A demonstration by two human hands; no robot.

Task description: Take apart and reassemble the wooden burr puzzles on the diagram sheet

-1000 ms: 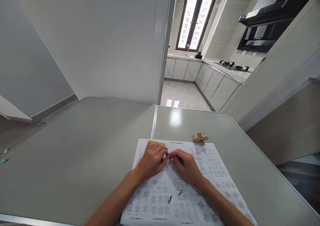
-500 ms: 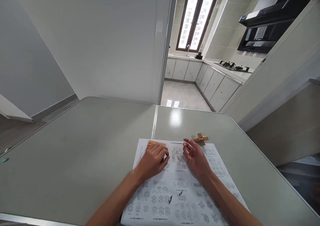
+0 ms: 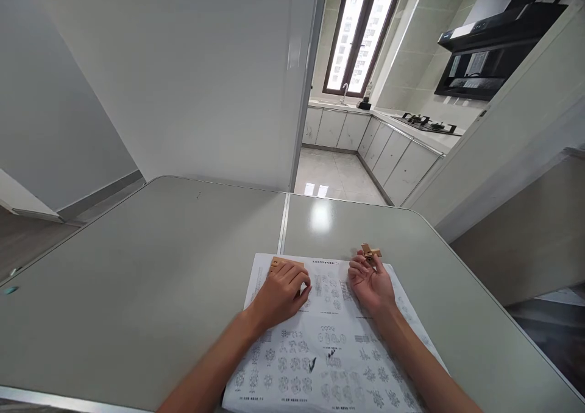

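The work area contains one left hand [image 3: 282,288], one right hand [image 3: 375,286], one printed sheet [image 3: 331,318] with two dark marks [image 3: 312,364], one cross-shaped wooden block [image 3: 368,251], one flat wooden piece [image 3: 276,262], and one table [image 3: 457,321] with two top panels [image 3: 137,279]. The background contains one window [image 3: 362,35] with two panes [image 3: 347,35], one faucet [image 3: 345,91], one range hood [image 3: 498,35], and one cooktop [image 3: 427,124].

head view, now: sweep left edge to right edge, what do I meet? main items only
small teal object → left hand → right hand, at the crossed wooden piece → black range hood
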